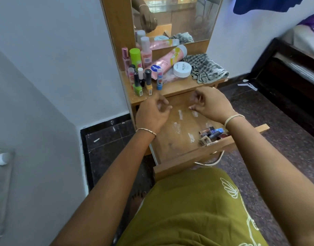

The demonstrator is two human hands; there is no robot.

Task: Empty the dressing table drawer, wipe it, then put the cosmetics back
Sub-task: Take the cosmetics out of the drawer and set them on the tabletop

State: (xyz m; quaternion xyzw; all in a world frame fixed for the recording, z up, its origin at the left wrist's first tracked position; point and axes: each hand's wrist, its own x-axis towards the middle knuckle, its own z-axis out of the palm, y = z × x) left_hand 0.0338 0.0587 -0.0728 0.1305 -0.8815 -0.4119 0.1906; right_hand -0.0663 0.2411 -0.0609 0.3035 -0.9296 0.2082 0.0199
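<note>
The wooden drawer is pulled out below the dressing table top. White smears mark its floor, and a few small cosmetics lie in its right front corner. My left hand and my right hand hover above the drawer's back part, fingers loosely curled and apart, holding nothing. On the table top stand several nail polish bottles, a lip balm, a green-capped bottle, a pink tube, a white jar and a grey checked cloth.
A mirror rises behind the table top. A white wall stands close on the left with a switch panel. A dark bed frame is at the right. The drawer's metal handle juts toward my green garment.
</note>
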